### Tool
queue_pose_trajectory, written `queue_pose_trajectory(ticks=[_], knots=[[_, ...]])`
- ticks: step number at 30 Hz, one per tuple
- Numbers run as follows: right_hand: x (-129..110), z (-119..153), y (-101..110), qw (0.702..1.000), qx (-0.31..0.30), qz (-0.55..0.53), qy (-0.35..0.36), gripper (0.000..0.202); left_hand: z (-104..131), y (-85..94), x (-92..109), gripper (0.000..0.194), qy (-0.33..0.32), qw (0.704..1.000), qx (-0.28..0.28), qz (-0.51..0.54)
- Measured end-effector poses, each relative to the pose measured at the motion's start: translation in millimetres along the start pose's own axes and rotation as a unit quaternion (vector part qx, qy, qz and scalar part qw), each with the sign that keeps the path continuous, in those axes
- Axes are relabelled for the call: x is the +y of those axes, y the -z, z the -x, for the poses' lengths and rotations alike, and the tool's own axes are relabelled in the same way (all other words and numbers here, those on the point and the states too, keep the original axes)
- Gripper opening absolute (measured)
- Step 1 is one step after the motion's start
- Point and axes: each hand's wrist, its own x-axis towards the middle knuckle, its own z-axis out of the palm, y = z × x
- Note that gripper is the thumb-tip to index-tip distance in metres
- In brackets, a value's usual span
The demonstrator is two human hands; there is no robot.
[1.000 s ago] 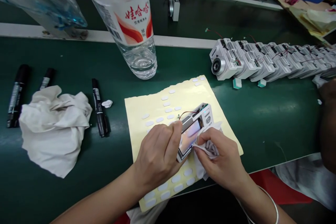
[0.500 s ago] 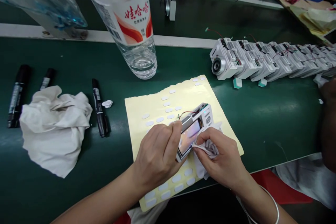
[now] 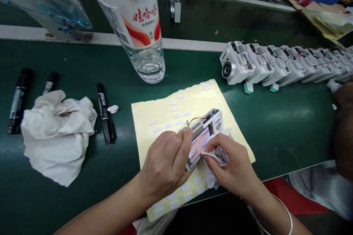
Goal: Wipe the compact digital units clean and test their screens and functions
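A small white camera body [image 3: 217, 122] with a lit screen and a thin red wire is tilted above the yellow sticker sheet [image 3: 149, 112]. My left hand [image 3: 168, 158] is closed round its left end, the fingertips hidden behind it. Pinched between the thumb and fingers of my right hand [image 3: 234, 161] is a whitish cloth [image 3: 222, 156], which touches the lower right edge of the screen. Part of that cloth hangs down over the sheet. White oval stickers dot the sheet.
A crumpled white cloth [image 3: 59, 136] and black markers [image 3: 104, 114] lie at left. Behind the sheet stands a water bottle [image 3: 143, 25]. White camera bodies [image 3: 237, 62] line the back right. A person's arm [image 3: 343, 128] is at the right edge.
Both hands hold nearly the same places on the camera body and cloth. The view has shifted very slightly, and the colours on the screen look different.
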Motion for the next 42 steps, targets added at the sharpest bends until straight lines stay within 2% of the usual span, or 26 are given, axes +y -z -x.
queue_pose_trajectory(ticks=[14, 21, 34, 42], knots=[[-0.4, -2.9, -0.3, 1.0, 0.007, 0.002, -0.001, 0.012, -2.9, -1.6, -1.5, 0.035, 0.004, 1.0, -0.004, 0.011], [-0.3, -4.0, 2.5, 1.0, 0.022, -0.003, -0.017, 0.012, -2.8, -0.4, -3.1, 0.041, 0.024, 0.999, -0.028, 0.034], [-1.4, -5.5, -1.7, 1.0, -0.008, -0.002, 0.011, 0.011, -3.1, -3.0, -3.3, 0.035, -0.002, 1.0, -0.008, 0.012], [-1.9, -5.5, -3.0, 1.0, 0.001, 0.006, 0.015, 0.011, -0.3, -2.9, -1.7, 0.04, -0.001, 1.0, -0.016, 0.008]])
